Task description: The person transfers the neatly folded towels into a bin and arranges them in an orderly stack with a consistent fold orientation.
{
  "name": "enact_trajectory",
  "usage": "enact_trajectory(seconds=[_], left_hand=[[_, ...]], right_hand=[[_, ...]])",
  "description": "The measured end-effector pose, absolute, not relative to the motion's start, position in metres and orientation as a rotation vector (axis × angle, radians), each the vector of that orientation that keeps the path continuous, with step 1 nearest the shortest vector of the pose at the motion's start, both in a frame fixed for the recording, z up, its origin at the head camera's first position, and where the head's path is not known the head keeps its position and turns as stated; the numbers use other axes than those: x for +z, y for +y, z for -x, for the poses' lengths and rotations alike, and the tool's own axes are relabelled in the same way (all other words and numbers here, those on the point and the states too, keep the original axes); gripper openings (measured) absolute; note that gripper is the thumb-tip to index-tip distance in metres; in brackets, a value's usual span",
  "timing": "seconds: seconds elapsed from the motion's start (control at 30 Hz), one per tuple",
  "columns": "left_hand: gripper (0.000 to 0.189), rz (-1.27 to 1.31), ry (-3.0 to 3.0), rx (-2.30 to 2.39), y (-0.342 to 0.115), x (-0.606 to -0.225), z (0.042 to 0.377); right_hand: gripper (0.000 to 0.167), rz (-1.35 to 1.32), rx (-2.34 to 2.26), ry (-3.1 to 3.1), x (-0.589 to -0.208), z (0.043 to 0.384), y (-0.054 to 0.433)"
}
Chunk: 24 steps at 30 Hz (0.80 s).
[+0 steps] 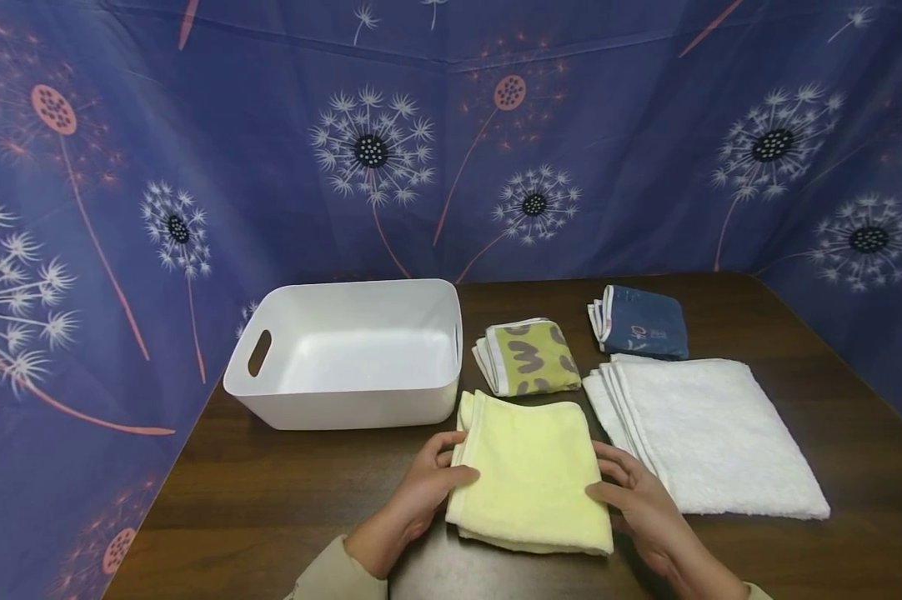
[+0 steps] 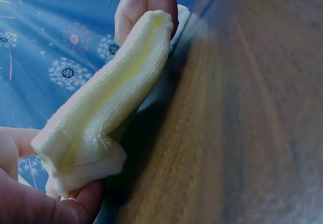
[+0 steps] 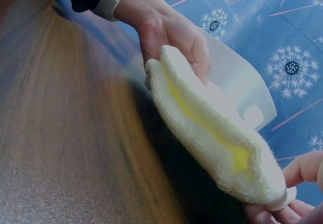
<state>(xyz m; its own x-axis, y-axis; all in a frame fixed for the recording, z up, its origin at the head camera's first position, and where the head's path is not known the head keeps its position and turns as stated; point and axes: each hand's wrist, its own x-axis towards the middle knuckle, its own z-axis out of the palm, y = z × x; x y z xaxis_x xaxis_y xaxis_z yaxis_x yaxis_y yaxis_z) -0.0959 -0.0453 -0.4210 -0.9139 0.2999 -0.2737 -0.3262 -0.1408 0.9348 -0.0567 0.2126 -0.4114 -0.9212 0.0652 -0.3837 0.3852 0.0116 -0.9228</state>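
A folded pale yellow towel (image 1: 529,475) is held between both hands, lifted a little above the table, as the shadow under it in both wrist views shows. My left hand (image 1: 424,483) pinches its left edge, thumb on top and fingers beneath. At the opposite edge my right hand (image 1: 638,496) grips it the same way. From the side, the folded layers of the towel (image 2: 108,93) show in the left wrist view, and the towel's near edge (image 3: 212,128) sags slightly in the right wrist view.
A white plastic bin (image 1: 346,408) with handle holes stands at the back left. Right of it lie a folded green patterned towel (image 1: 533,358), a folded dark blue towel (image 1: 646,321) and a large folded white towel (image 1: 721,433). All rest on the brown wooden table (image 1: 271,492).
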Motion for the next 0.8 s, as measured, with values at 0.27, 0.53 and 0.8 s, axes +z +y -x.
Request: enact_trajectory(seconds=[0.27,0.53,0.8], left_hand=[[0.06,0.007,1.693,2.121,-0.048,-0.42,0.096],[0.06,-0.018,1.69,2.144,-0.05,-0.417,0.095],[0.062,-0.039,1.658,2.167,-0.051,-0.41,0.094]], right_hand=[[0.064,-0.471,-2.029,2.06,-0.409,0.056,0.211],[0.064,-0.437,-2.041,2.077,-0.402,0.054,0.212],[0.066,-0.439,-2.037,2.117,-0.393,0.052,0.213]])
